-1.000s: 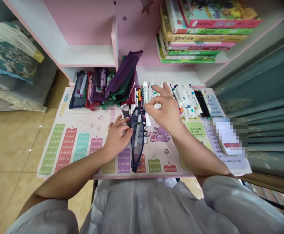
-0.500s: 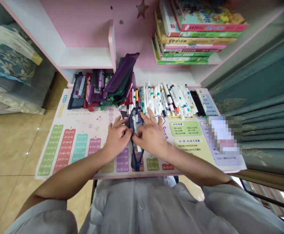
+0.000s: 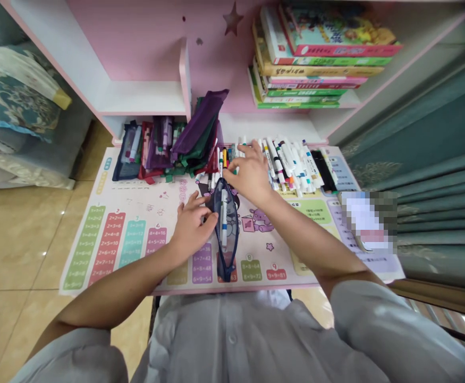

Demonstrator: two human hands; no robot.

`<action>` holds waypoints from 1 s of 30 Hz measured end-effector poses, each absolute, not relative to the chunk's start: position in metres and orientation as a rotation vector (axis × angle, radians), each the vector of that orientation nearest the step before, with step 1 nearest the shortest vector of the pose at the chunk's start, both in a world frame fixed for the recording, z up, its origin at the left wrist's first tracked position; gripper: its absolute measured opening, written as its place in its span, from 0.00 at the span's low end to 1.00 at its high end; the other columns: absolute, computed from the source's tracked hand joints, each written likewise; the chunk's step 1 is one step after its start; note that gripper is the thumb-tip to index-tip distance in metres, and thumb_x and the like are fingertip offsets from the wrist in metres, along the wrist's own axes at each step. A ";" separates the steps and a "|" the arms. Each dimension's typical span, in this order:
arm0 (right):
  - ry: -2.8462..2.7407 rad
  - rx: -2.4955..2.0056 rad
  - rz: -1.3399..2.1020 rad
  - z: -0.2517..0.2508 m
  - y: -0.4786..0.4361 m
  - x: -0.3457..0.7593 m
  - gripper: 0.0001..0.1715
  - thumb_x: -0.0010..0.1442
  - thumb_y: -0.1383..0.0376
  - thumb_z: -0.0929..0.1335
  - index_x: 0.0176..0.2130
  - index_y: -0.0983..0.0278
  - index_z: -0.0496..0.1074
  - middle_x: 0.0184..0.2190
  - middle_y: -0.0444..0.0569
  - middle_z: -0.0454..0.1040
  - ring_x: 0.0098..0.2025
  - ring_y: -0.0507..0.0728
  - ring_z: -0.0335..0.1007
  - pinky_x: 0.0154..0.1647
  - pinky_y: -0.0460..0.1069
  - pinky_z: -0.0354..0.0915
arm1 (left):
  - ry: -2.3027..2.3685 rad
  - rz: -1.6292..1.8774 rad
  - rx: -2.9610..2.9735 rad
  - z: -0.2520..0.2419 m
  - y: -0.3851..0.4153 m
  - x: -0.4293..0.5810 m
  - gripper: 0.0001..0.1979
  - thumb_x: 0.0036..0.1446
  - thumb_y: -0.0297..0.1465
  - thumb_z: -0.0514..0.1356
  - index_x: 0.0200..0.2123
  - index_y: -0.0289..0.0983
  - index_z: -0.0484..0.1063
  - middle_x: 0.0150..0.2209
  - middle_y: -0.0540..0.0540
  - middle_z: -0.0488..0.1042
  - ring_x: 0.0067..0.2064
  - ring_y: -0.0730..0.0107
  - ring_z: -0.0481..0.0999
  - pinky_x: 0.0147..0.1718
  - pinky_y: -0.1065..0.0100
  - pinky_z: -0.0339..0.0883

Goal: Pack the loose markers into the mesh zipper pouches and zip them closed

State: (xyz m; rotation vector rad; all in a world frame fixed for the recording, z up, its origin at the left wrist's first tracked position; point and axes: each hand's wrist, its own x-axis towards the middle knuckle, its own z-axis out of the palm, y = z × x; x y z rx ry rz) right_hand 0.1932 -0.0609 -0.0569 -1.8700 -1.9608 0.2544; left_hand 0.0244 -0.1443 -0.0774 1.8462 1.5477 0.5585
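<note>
Presently, in the head view, the right hand (image 3: 252, 173) had left the navy mesh pouch (image 3: 233, 226), where it was pressing a pen half a second before, and reached over the white pens (image 3: 286, 159) along the back of the desk. Its thumb and forefinger stood apart, with no pen visible between them. The left hand (image 3: 192, 221) had stayed at the pouch's left edge, thumb against the rim; whether it pinched the fabric could not be told. The pouch lay lengthwise near the middle of the desk, its mouth spread wider than half a second before. At least one white pen (image 3: 223, 213) rested inside, which suggested that a pen had been released there and that the filling was only partly done, many pens lying outside.

Materials: the pouch was of thin, see-through netting bound by a darker rim, pointed at both ends like a leaf. The loose pens were smooth, straight cylinders with coloured bands, packed side by side. To their left, limp purple, green, red and navy mesh pouches (image 3: 200, 130) overlapped in soft folds, several holding pens. Beneath lay a flat, printed desk mat (image 3: 136, 196); behind rose smooth white shelving (image 3: 144, 96) with pink edges.
</note>
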 end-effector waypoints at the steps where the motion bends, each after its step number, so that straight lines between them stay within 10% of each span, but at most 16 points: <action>1: -1.979 -1.885 0.264 -0.059 -0.048 0.191 0.08 0.58 0.64 0.70 0.31 0.63 0.80 0.67 0.55 0.67 0.75 0.74 0.44 0.68 0.74 0.53 | 1.550 0.549 1.844 -0.077 -0.144 0.024 0.15 0.62 0.32 0.57 0.22 0.39 0.71 0.62 0.45 0.74 0.72 0.47 0.57 0.68 0.35 0.50; 30: -2.118 -2.095 0.339 -0.095 0.008 0.139 0.50 0.58 0.43 0.67 0.64 0.75 0.60 0.74 0.72 0.45 0.76 0.80 0.23 0.68 0.81 0.30 | 1.564 0.433 1.882 -0.076 -0.142 0.023 0.12 0.61 0.33 0.58 0.25 0.39 0.73 0.60 0.42 0.74 0.72 0.45 0.58 0.66 0.32 0.50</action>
